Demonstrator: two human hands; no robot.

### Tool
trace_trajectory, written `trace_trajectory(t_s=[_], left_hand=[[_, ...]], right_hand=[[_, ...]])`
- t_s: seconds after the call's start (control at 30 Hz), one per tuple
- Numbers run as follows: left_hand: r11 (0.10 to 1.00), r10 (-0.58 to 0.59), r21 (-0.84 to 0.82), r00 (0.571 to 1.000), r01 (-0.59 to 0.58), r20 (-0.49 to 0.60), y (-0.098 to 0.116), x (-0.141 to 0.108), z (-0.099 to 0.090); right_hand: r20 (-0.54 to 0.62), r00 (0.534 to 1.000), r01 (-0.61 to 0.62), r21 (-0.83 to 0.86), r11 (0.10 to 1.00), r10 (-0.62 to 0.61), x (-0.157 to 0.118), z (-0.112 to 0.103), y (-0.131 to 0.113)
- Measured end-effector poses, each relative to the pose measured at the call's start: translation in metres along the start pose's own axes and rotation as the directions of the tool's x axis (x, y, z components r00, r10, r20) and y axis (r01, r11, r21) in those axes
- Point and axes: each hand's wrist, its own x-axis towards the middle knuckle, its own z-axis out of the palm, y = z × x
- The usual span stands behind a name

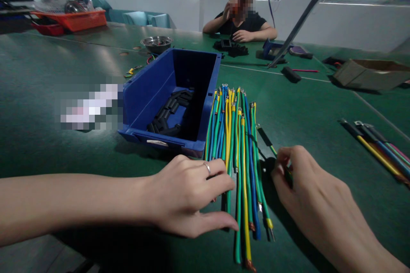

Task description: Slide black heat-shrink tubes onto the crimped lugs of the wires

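A row of cut cables [243,145], yellow, green and blue with metal lugs or bare copper at their ends, lies lengthwise on the green table. Across the row's left side rests my left hand [195,196], a ring on one finger, thumb and fingers apart and nothing gripped. Just right of the row, my right hand [297,179] pinches a yellow-green cable [273,150]. A black sleeve [264,136] covers that cable near its lug, and its other end is hidden by my hand. Behind my left hand stands a blue bin [137,133] with short black sleeves [165,115] inside.
More cables with black sleeves [378,145] lie at the right. A cardboard box [358,74], a metal bowl [156,44] and an orange basket [81,21] stand farther back. Across the table sits another person [243,25]. A slanted pole [304,19] rises at the back right.
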Motion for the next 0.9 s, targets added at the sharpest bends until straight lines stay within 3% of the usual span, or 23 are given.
trace_trajectory(t_s=[0.5,0.9], left_hand=[[1.0,-0.002,-0.001,1.0,0.002,0.008,-0.0003,0.0004,0.0],[1.0,-0.009,0.007,0.999,0.009,0.035,0.0015,0.0005,-0.0013]], right_hand=[[0.19,0.956,-0.247,0.114,0.962,0.223,0.0031,0.0018,0.0049],[0.164,0.954,-0.27,0.094,0.958,0.252,0.0032,0.0041,0.0068]])
